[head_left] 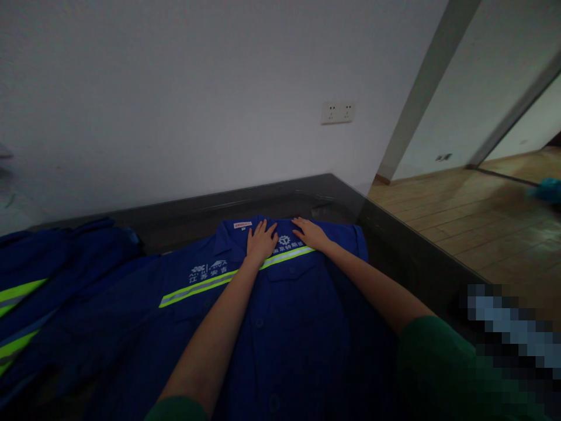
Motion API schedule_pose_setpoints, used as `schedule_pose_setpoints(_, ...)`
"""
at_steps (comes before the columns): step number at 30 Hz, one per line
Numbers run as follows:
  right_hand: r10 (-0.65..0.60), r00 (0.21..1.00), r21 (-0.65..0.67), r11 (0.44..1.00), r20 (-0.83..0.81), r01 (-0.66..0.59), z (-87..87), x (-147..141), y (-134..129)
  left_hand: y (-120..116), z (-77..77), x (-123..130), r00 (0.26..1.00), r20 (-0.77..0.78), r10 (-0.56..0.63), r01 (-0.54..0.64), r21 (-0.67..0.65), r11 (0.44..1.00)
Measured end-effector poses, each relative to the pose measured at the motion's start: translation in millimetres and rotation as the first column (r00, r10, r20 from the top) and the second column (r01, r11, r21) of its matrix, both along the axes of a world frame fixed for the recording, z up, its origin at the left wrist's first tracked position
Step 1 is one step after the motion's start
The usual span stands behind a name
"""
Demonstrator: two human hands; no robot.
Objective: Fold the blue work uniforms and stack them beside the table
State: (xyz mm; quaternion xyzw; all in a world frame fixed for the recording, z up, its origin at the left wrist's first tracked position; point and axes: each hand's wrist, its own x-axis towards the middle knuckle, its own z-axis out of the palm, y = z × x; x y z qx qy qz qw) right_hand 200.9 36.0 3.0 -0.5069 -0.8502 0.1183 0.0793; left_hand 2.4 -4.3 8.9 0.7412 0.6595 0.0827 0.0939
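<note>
A dark blue work jacket (289,310) lies front side up, its collar toward the wall. A yellow-green reflective stripe (195,290) crosses its chest, with white printed lettering above it. My left hand (262,241) rests flat near the collar, fingers spread. Beside the gear-shaped logo, my right hand (310,234) lies on the jacket's shoulder area with its fingers stretched out. Neither hand grips the cloth. The jacket's lower part runs into shadow below my forearms.
More blue clothing (65,251) with reflective bands is heaped at the left. Under everything is a dark table (333,193) against a pale wall (197,88) with a double socket (338,112). Wooden floor (456,216) lies beyond the table's right edge.
</note>
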Motion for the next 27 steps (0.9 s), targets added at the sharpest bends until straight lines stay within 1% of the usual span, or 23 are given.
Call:
schedule_pose_setpoints(6,-0.013,0.997,-0.037,0.999,0.073,0.016,3.6,-2,-1,1,-0.7,0,1.000,0.001,0.005,-0.005,-0.014,1.000)
schedule_pose_setpoints(9,-0.023,0.992,-0.077,0.996,0.121,0.033,5.7,-2,0,1,-1.7,0,1.000,-0.002,0.000,0.000,-0.021,1.000)
schedule_pose_setpoints(13,-0.101,0.980,-0.119,0.985,0.169,0.122,9.9,-8,-1,1,-1.2,0,1.000,-0.016,-0.010,0.009,-0.025,1.000)
schedule_pose_setpoints(18,-0.220,0.959,-0.083,0.968,0.180,0.238,16.0,-30,-4,1,-0.3,0,1.000,-0.006,-0.010,0.010,-0.024,1.000)
schedule_pose_setpoints(21,-0.264,0.948,-0.051,0.960,0.175,0.277,16.5,-42,-5,2,-1.9,0,1.000,0.001,-0.003,0.003,-0.025,1.000)
schedule_pose_setpoints(24,-0.274,0.949,-0.052,0.957,0.154,0.285,14.9,-43,-5,3,-3.9,0,1.000,0.005,-0.003,0.003,-0.031,1.000)
schedule_pose_setpoints(27,-0.258,0.956,-0.106,0.956,0.137,0.273,15.7,-35,-3,4,-2.3,-1,1.000,0.009,0.002,-0.002,-0.048,0.999)
